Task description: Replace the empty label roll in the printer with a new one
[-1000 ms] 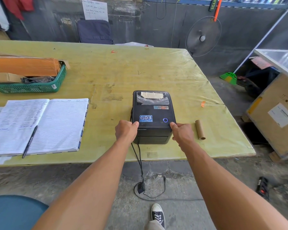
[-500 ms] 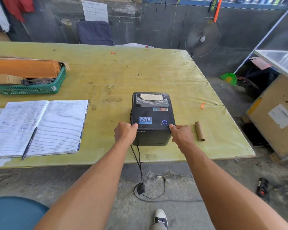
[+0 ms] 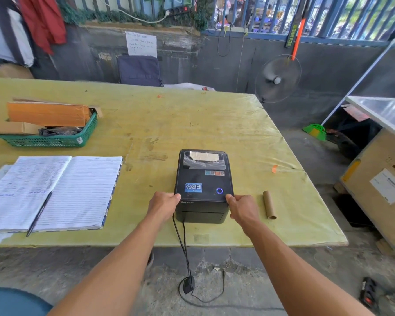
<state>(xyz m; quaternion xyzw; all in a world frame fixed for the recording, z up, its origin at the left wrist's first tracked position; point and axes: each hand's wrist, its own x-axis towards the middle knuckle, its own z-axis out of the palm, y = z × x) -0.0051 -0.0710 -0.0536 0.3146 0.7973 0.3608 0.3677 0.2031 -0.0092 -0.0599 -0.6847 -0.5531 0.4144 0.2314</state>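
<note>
The closed lid of the printer [image 3: 203, 181] hides its inside. Fingers of the left grip [image 3: 163, 205] and right grip [image 3: 243, 207] lie hidden behind its sides. Writing in the notebook [image 3: 55, 190] and on the wall notice [image 3: 141, 44] is too small to read.

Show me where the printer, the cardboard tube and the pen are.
printer [image 3: 203, 180]: head view, on its black top cover.
cardboard tube [image 3: 269, 205]: head view, middle of its side.
pen [image 3: 39, 213]: head view, middle of its barrel.
</note>
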